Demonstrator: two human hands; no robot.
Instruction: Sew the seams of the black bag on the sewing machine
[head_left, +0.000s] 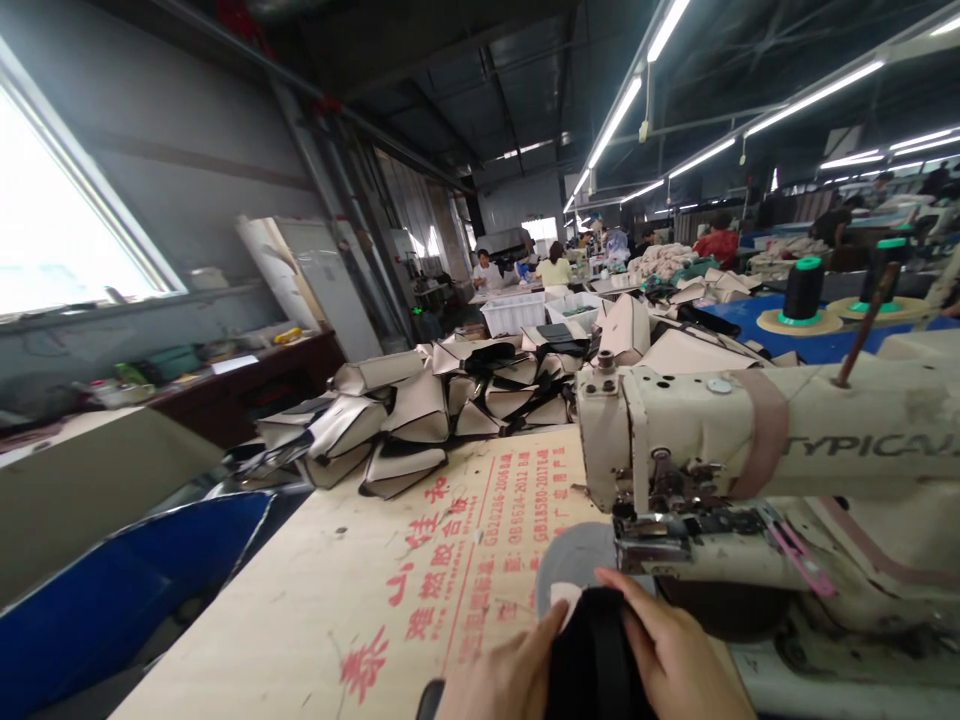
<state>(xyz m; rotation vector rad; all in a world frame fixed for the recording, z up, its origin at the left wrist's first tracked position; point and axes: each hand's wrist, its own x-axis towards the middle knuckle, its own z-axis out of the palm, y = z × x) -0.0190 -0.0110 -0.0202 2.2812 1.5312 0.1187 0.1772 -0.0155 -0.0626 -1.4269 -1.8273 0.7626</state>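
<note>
Low in the head view, my left hand (502, 670) and my right hand (675, 650) grip a black fabric piece (600, 650) from either side. A small pale patch (566, 597) shows at its upper left edge, near my left fingertips. The lower part of the piece runs out of the picture, so its full shape is hidden. Just beyond my right fingers is the narrow arm of a sewing machine (697, 430) marked TYPICAL. A grey round plate (577, 555) lies ahead of my fingers, partly behind the fabric.
Beige bags with black trim (409, 410) are heaped behind the plywood board (300, 590) with red print. To the left hangs a blue sheet-like container (127, 600). Black thread cones (802, 292) stand behind the machine. Several people work farther back.
</note>
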